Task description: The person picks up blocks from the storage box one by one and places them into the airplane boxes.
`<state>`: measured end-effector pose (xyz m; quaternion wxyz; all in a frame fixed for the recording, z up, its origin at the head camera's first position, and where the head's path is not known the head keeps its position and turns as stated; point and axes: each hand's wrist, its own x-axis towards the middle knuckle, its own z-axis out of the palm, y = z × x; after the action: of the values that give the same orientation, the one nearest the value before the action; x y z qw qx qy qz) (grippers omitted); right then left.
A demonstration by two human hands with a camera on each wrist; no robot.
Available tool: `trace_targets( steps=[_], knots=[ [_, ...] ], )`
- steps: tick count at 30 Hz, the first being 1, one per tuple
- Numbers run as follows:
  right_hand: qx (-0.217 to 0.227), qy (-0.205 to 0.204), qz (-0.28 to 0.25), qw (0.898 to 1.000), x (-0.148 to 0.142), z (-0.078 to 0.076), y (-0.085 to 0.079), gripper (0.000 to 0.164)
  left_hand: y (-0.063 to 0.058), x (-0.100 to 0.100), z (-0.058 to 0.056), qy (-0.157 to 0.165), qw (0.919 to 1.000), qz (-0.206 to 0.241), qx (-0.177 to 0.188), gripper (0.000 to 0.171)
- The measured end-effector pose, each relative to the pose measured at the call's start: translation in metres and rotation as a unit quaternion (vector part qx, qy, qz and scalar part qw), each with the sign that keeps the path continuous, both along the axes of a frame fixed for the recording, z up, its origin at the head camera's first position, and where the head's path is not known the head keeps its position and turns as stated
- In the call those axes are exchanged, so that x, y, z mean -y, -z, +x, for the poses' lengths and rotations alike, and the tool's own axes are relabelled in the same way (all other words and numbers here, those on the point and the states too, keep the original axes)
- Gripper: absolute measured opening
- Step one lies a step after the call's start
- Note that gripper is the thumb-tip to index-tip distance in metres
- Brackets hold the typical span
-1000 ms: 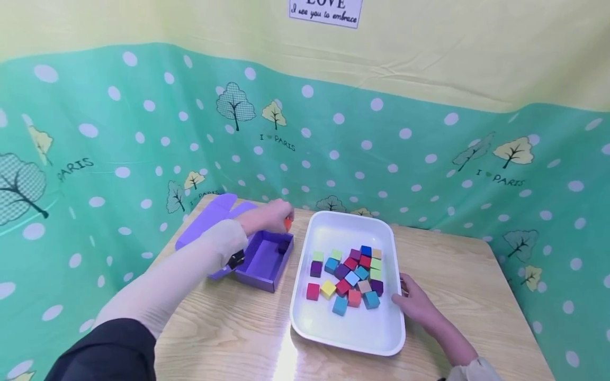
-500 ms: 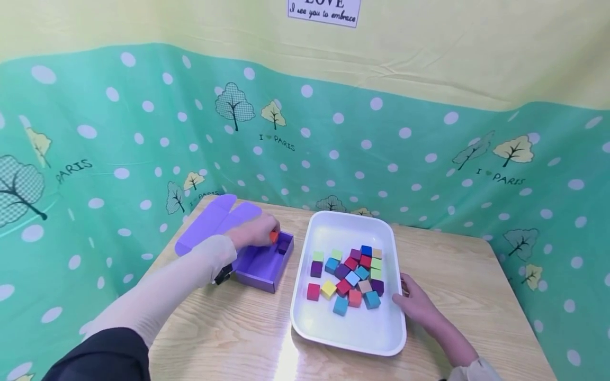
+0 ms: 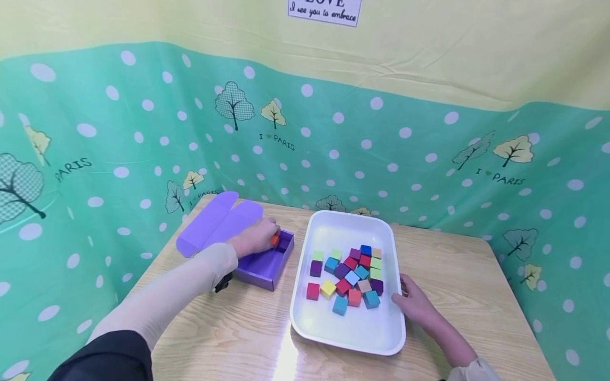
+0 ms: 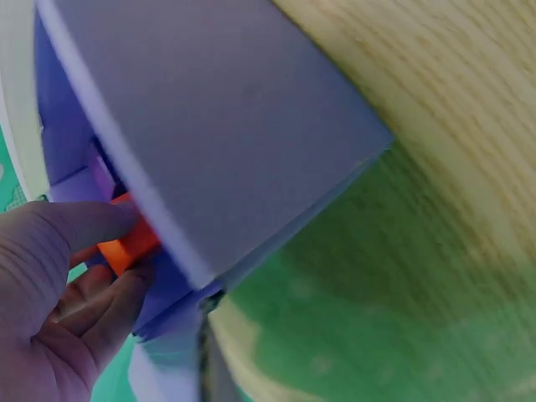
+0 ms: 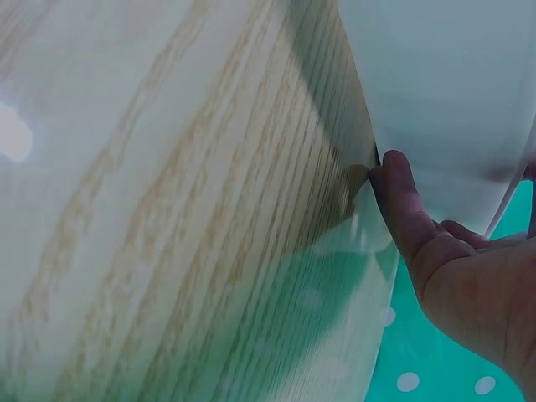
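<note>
My left hand (image 3: 255, 237) pinches a small orange block (image 3: 275, 241) between thumb and fingers, down inside the open purple box (image 3: 259, 281). In the left wrist view the orange block (image 4: 131, 246) is close to the box wall. Beside it in the box sits a dark purple block (image 4: 102, 171), partly hidden. My right hand (image 3: 417, 301) grips the right side of a white tray (image 3: 348, 341), thumb at the rim and fingers against the outer wall. Several coloured blocks, among them a yellow block (image 3: 328, 289), lie loose in the tray.
The purple box's lid (image 3: 214, 225) is folded back to the left. Box and tray stand side by side on a wooden table (image 3: 224, 333). A green dotted curtain (image 3: 410, 174) hangs behind and along both sides.
My left hand has carried the orange block left from the box's far edge, then lowered it inside. My right hand stays at the tray, which has not moved.
</note>
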<state>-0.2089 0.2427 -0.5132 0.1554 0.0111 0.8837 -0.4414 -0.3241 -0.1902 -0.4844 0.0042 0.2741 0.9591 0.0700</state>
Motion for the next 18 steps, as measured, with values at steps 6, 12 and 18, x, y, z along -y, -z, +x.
trace_targets(
  steps=[6, 12, 18],
  knots=[
    [0.002, 0.0, -0.004, 1.0, 0.001, 0.0, -0.001, 0.068, 0.005, -0.001, 0.005, -0.017, 0.9998, 0.009, -0.011, 0.017],
    [0.003, 0.0, -0.004, 1.0, 0.001, 0.001, -0.003, 0.067, 0.012, 0.0, 0.006, -0.038, 0.9986, 0.036, 0.004, 0.019],
    [0.007, -0.001, -0.005, 1.0, 0.001, 0.001, -0.004, 0.068, 0.012, -0.001, 0.008, -0.079, 0.996, 0.029, 0.03, 0.012]
  ],
)
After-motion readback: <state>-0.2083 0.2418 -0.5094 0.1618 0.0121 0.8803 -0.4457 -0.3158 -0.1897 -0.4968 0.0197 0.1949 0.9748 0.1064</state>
